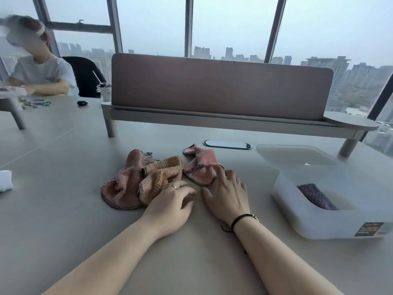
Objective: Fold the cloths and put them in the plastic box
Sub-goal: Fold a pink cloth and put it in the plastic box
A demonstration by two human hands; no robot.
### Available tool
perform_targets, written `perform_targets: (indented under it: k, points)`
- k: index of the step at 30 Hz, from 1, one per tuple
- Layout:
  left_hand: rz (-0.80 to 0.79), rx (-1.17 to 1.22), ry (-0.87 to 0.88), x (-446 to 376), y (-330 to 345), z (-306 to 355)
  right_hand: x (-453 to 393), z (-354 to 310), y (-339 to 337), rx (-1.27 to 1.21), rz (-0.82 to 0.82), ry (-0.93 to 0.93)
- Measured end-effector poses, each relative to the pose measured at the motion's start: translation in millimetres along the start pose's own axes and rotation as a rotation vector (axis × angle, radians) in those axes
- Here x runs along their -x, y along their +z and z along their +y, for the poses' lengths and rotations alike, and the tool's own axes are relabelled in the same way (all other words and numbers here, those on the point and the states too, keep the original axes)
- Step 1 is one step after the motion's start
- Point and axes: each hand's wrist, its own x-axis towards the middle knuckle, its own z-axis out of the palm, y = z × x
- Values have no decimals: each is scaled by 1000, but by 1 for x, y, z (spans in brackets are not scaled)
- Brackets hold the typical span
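Note:
Crumpled cloths lie on the grey table: a pink cloth (119, 186) with an orange cloth (161, 171) bunched on top of it, and a smaller pink cloth (201, 162) to their right. My left hand (172, 207) rests on the table at the orange cloth's near edge, fingers loosely apart. My right hand (226, 192) lies flat, its fingertips touching the smaller pink cloth's near corner. At the right stands the translucent plastic box (323, 222), lid open behind it, with a folded purple cloth (314, 199) inside.
A pink desk divider (219, 86) on a raised shelf runs across the back. A cable port (226, 144) sits behind the cloths. A white object (5, 180) lies at the left edge. Another person (40, 71) sits at far left with small items and a cup (105, 90).

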Motion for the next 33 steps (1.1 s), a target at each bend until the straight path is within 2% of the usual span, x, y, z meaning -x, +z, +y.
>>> perform_targets:
  k: [7, 13, 15, 18, 21, 24, 27, 30, 33]
  points:
    - [-85, -52, -49, -10, 4, -3, -25, 7, 11, 76, -92, -56]
    - [-48, -12, 17, -13, 6, -9, -3, 11, -2, -157, -168, -294]
    - [-35, -1, 36, -14, 7, -12, 4, 7, -7, -330, -168, -246]
    - [72, 75, 126, -15, 5, -13, 9, 3, -12, -522, -60, -136]
    - [172, 170, 168, -14, 0, -11, 14, 8, -15, -543, -16, -109]
    - [251, 159, 207, -11, -5, -6, 26, 16, -21, -429, -132, -173]
    - [232, 223, 261, -7, -10, -4, 41, 21, -25, -421, -112, -189]
    - [205, 294, 328, 3, -19, 8, 58, 24, -41, -612, -46, -114]
    - [89, 346, 314, 14, -33, 25, 66, 31, -66, -729, 12, -79]
